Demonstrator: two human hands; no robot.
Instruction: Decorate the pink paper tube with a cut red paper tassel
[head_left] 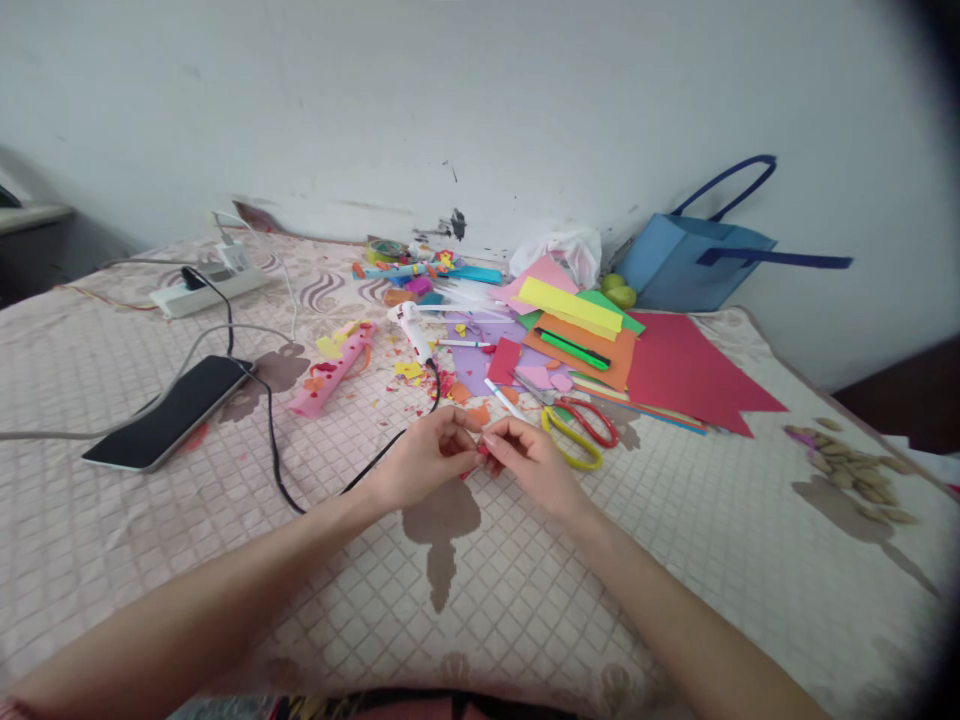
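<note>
I observe the left hand (427,458) and the right hand (531,462) pinching a small red piece (482,450) between their fingertips, above the tablecloth (525,610). Scissors (556,407) lie near the right hand; a glue gun (412,333) lies beyond the left.

Room nearside of fingers (513,443); scissors (560,411) beyond

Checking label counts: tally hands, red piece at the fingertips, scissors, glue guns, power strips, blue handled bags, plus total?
Hands: 2 (left hand, right hand)
Red piece at the fingertips: 1
Scissors, one red and one yellow handle: 1
Glue gun: 1
Power strip: 1
Blue bag: 1
Total: 7
</note>
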